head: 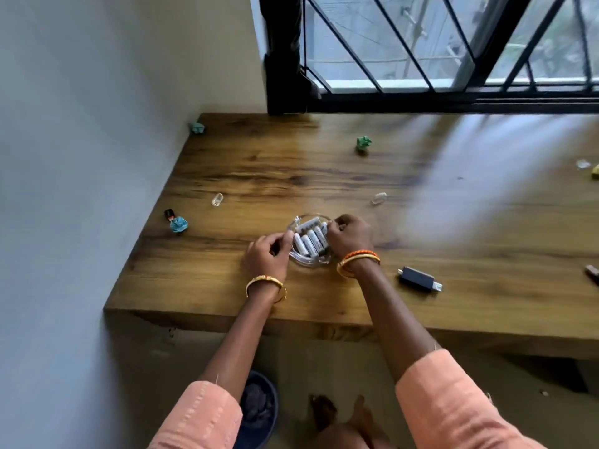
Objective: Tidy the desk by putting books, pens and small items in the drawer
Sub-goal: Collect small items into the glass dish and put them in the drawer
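A clear glass dish (308, 262) sits on the wooden desk (356, 189) near its front edge. Several white batteries (309, 239) lie side by side in it. My left hand (267, 254) is at the dish's left rim with fingers curled, pinching the end of a battery. At the right rim, my right hand (350, 236) has its fingers curled over the batteries there. Both wrists wear bangles. No drawer is in view.
A black USB adapter (419, 279) lies to the right. Two clear caps (217, 199) (378, 198), a green crumpled scrap (363, 144), teal scraps (178, 224) (197, 127) and a small black-red item (169, 214) are scattered around. Wall at left, barred window behind, a blue bin (259, 406) under the desk.
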